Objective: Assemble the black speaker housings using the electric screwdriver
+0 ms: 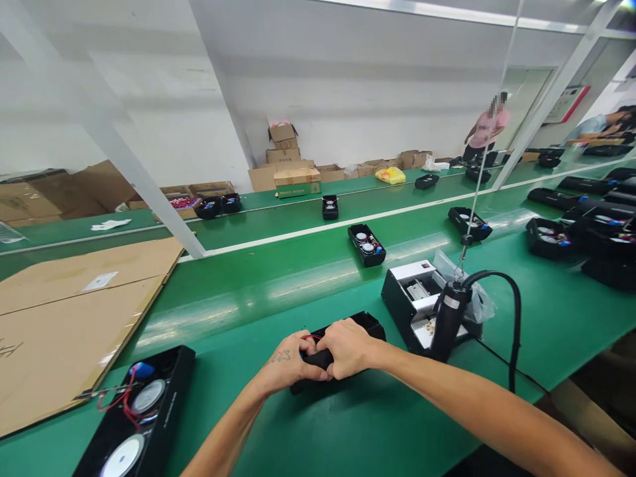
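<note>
The left hand and right hand are clenched together around a black case, so both grips are closed on it. A red wire shows between the fingers. The case sits on the green worktop, directly in front of the person, and the hands cover most of it.

At the lower left, an open black case lies on the worktop with two round silver discs and red wires inside. Past it, a sheet of brown cardboard lies along the worktop's far edge. To the right of the hands stands a black and white machine, with a clear plastic bag just behind it. A black electric screwdriver hangs upright beside the machine on a thin line, with a thick black cable curving down from it.

More black cases sit in a spaced row along the green surface, and others are bunched at the right. Beyond a white frame runs a second green belt. Cardboard boxes and a yellow bag lie along the white wall, and a person in a pink shirt stands at the far end.
</note>
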The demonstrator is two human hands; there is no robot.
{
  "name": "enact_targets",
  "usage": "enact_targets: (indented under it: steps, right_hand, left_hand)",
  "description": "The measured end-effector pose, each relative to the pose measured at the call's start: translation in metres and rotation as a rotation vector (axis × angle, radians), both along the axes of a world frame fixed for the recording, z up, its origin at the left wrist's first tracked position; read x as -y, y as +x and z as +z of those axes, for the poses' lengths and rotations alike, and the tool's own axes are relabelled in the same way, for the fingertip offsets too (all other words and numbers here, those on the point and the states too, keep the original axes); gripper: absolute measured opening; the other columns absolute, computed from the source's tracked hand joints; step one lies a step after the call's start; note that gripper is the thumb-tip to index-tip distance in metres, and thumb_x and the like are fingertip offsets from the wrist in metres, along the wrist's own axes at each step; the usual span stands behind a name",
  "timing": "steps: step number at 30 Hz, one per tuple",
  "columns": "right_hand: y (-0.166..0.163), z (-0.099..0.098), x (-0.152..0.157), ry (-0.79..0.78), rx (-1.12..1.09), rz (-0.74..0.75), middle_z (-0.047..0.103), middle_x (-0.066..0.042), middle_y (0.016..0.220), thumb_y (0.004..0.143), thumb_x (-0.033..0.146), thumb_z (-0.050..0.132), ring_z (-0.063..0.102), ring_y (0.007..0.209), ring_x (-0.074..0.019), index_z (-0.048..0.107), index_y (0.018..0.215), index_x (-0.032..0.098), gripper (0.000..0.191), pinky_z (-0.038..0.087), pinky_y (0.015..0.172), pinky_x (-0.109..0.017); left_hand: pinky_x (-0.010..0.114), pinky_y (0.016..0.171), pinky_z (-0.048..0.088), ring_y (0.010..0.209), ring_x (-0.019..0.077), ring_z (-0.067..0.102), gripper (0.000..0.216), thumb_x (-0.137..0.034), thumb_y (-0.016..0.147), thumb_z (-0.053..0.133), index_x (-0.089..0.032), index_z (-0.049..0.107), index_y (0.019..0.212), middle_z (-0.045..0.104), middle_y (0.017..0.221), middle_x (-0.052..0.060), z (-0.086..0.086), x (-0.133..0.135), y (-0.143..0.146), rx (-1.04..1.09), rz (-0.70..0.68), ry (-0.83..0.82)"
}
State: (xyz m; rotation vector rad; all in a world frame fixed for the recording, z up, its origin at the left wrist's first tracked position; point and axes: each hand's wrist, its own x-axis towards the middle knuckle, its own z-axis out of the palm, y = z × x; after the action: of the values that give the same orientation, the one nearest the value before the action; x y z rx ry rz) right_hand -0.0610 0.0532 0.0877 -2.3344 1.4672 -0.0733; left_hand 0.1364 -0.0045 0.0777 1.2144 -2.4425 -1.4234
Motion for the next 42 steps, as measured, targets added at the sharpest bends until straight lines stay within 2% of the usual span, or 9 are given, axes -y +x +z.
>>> enact_targets:
  steps: [4,10,16,23,28,32,38,40,42]
  right_hand:
    - [0.001,-0.003,-0.009,-0.031,0.011,-0.016,0.075,-0.002,0.082,0.078,0.049,0.070,0.071,0.078,-0.0241,0.080,0.104,0.033,0.032,0.034,0.063,-0.032]
    - [0.000,-0.001,-0.010,-0.004,-0.017,-0.051,0.077,-0.001,0.081,0.076,0.056,0.075,0.073,0.083,-0.0245,0.081,0.101,0.033,0.034,0.035,0.063,-0.031]
    - [0.001,0.002,-0.009,-0.029,-0.032,-0.041,0.080,-0.004,0.086,0.078,0.052,0.077,0.076,0.089,-0.0279,0.083,0.104,0.031,0.034,0.038,0.064,-0.032]
    - [-0.001,0.004,-0.016,-0.047,-0.038,-0.013,0.080,-0.006,0.094,0.082,0.051,0.074,0.075,0.092,-0.0289,0.080,0.110,0.029,0.036,0.044,0.073,-0.033]
    - [-0.002,0.011,-0.006,0.027,-0.025,-0.045,0.080,-0.003,0.093,0.074,0.059,0.081,0.075,0.091,-0.0274,0.080,0.113,0.033,0.047,0.042,0.068,-0.030]
    - [-0.001,0.010,-0.003,0.042,-0.008,-0.066,0.079,-0.001,0.086,0.074,0.056,0.082,0.075,0.088,-0.0263,0.082,0.110,0.035,0.041,0.040,0.067,-0.031]
    - [0.001,0.001,-0.008,-0.015,0.016,-0.037,0.078,-0.004,0.083,0.081,0.047,0.075,0.074,0.088,-0.0271,0.082,0.100,0.029,0.028,0.044,0.087,-0.036]
    - [0.000,0.001,-0.009,-0.025,0.020,-0.025,0.077,-0.005,0.084,0.081,0.045,0.072,0.074,0.086,-0.0275,0.081,0.101,0.029,0.027,0.045,0.086,-0.037]
    - [-0.002,0.003,-0.006,-0.019,0.021,-0.014,0.077,-0.005,0.086,0.080,0.046,0.072,0.074,0.085,-0.0281,0.081,0.104,0.029,0.030,0.045,0.077,-0.035]
  left_hand:
    - [0.032,0.102,0.044,0.100,0.0217,0.056,0.056,-0.066,0.056,0.088,-0.020,0.056,0.060,0.057,0.085,-0.001,-0.002,-0.004,0.002,0.033,0.004,-0.029]
    - [0.033,0.106,0.042,0.107,0.0249,0.057,0.057,-0.067,0.052,0.089,-0.022,0.056,0.059,0.056,0.079,-0.001,-0.003,-0.007,0.002,0.064,0.021,-0.059]
    - [0.031,0.089,0.043,0.102,0.0238,0.057,0.052,-0.060,0.050,0.091,-0.021,0.056,0.058,0.056,0.083,-0.001,-0.001,-0.004,0.000,0.062,0.033,-0.048]
    - [0.034,0.109,0.038,0.124,0.0306,0.054,0.052,-0.055,0.051,0.091,-0.022,0.052,0.059,0.055,0.077,0.000,0.000,-0.008,0.000,0.063,0.048,-0.054]
    - [0.034,0.104,0.041,0.108,0.0265,0.059,0.051,-0.053,0.051,0.090,-0.021,0.051,0.057,0.053,0.075,-0.001,0.000,-0.003,-0.001,0.038,0.036,-0.020]
    - [0.034,0.110,0.040,0.099,0.0232,0.058,0.052,-0.058,0.050,0.091,-0.022,0.054,0.057,0.052,0.072,-0.002,-0.005,0.002,0.000,0.033,0.022,-0.001]
    - [0.034,0.116,0.038,0.100,0.0221,0.057,0.055,-0.062,0.049,0.093,-0.022,0.055,0.058,0.053,0.074,-0.003,-0.009,0.006,0.002,0.024,0.016,0.024]
    - [0.034,0.114,0.039,0.102,0.0225,0.057,0.054,-0.060,0.050,0.093,-0.022,0.055,0.058,0.053,0.074,-0.003,-0.008,0.006,0.002,0.016,0.017,0.034]
    - [0.033,0.109,0.039,0.100,0.0220,0.056,0.053,-0.056,0.051,0.094,-0.021,0.054,0.058,0.052,0.073,-0.003,-0.006,0.008,0.001,0.009,0.018,0.044]
